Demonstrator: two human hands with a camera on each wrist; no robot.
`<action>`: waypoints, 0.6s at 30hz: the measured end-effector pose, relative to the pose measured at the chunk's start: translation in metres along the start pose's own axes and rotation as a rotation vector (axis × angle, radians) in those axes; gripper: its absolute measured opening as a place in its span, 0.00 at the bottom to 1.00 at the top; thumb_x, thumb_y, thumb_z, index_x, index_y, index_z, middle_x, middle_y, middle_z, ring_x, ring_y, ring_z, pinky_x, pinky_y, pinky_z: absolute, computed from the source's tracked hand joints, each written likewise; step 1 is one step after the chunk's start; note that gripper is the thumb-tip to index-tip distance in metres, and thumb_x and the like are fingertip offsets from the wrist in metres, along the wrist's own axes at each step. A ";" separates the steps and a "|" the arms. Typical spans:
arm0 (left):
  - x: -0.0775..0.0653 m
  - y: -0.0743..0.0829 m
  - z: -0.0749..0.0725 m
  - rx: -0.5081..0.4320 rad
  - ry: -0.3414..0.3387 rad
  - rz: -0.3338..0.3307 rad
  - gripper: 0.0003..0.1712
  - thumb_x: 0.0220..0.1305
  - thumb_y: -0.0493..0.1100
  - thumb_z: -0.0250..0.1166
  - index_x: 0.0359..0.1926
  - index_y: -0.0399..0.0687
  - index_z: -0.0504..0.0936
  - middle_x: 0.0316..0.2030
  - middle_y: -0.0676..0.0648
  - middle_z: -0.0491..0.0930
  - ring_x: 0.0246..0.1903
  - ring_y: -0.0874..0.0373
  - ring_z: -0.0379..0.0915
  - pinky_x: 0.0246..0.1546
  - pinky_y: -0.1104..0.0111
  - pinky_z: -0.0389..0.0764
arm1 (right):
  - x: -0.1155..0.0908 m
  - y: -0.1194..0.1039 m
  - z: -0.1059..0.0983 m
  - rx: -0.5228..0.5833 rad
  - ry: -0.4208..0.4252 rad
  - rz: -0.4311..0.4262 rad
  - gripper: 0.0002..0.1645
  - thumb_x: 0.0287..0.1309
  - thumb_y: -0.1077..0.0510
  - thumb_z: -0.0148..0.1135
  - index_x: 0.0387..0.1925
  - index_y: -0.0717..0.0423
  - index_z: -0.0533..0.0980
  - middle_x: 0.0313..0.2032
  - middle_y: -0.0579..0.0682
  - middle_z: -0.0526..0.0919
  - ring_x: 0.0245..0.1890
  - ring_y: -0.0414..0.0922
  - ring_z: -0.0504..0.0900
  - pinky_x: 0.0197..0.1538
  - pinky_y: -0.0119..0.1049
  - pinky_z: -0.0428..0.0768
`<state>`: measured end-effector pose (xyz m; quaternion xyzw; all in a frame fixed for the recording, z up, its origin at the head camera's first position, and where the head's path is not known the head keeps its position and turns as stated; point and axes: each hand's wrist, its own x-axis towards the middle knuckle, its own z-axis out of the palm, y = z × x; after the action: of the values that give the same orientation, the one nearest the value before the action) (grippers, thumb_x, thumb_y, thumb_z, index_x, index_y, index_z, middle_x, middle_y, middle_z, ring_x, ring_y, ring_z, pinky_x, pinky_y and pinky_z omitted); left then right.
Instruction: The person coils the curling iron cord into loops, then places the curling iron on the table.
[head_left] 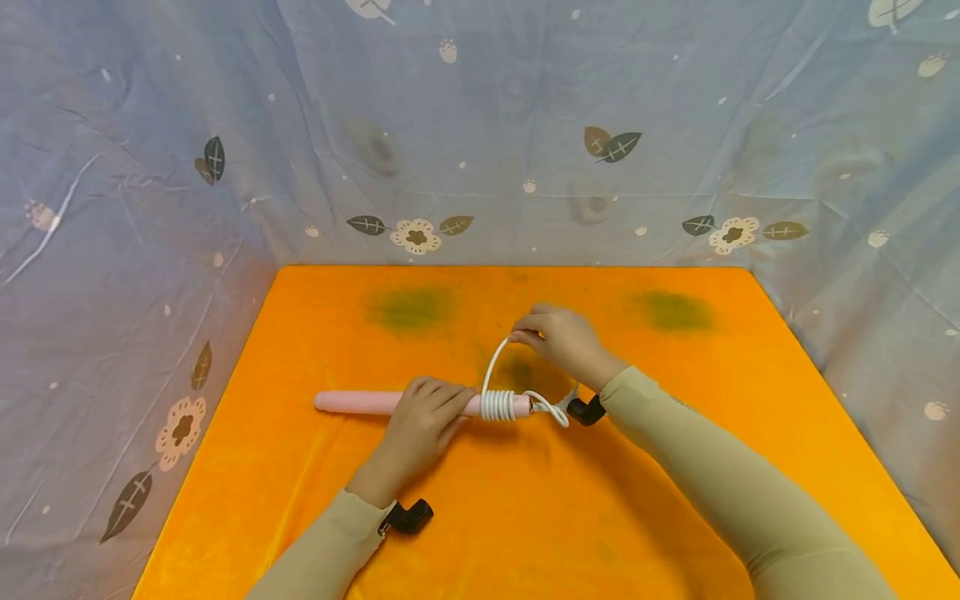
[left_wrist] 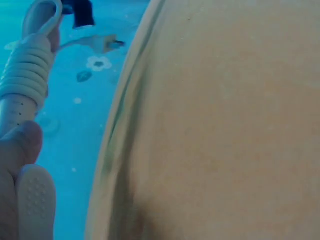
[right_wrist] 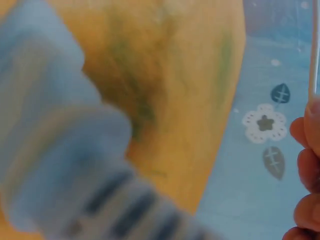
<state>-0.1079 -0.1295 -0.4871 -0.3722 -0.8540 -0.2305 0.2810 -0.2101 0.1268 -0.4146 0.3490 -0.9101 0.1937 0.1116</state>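
A long pink hair styling iron [head_left: 356, 402] lies crosswise over the middle of the table, several turns of its white cord [head_left: 497, 406] wound round the right end. My left hand [head_left: 427, 417] grips its middle, just left of the coils. In the left wrist view the thumb presses the body below the coils [left_wrist: 25, 75], beside a dotted pale tab [left_wrist: 36, 200]. Up and to the right, my right hand [head_left: 562, 337] pinches the cord, which arcs up from the coils. The two-pronged plug [left_wrist: 104, 44] hangs free in the left wrist view; a blurred ribbed part [right_wrist: 125, 200] fills the right wrist view's lower left.
An orange cloth [head_left: 450, 533] with dark greenish patches covers the table. Grey-blue patterned curtains [head_left: 525, 167] enclose its back and sides. Black wrist cameras [head_left: 411, 517] sit on both wrists.
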 end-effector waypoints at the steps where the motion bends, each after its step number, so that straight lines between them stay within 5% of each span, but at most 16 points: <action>1: 0.001 0.000 -0.001 -0.002 0.013 0.000 0.25 0.54 0.40 0.72 0.55 0.45 0.82 0.47 0.49 0.82 0.44 0.52 0.75 0.53 0.57 0.70 | -0.001 0.001 0.004 -0.003 -0.017 0.014 0.08 0.58 0.50 0.67 0.35 0.48 0.86 0.26 0.41 0.74 0.23 0.38 0.71 0.28 0.34 0.74; 9: 0.008 -0.004 -0.005 0.001 0.072 -0.035 0.24 0.58 0.42 0.70 0.56 0.44 0.81 0.47 0.48 0.81 0.45 0.51 0.75 0.54 0.56 0.69 | -0.019 -0.003 0.027 0.067 -0.241 0.114 0.10 0.63 0.52 0.62 0.39 0.50 0.86 0.34 0.42 0.84 0.35 0.42 0.81 0.41 0.38 0.80; 18: 0.017 -0.012 -0.007 0.000 0.183 -0.085 0.23 0.56 0.41 0.71 0.53 0.40 0.82 0.45 0.44 0.82 0.42 0.47 0.76 0.50 0.54 0.70 | -0.039 -0.019 0.039 0.103 -0.134 0.015 0.02 0.62 0.60 0.63 0.35 0.54 0.81 0.30 0.45 0.80 0.29 0.41 0.78 0.34 0.35 0.78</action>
<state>-0.1241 -0.1326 -0.4728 -0.3133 -0.8398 -0.2753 0.3476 -0.1713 0.1206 -0.4576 0.3595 -0.9070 0.2174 0.0310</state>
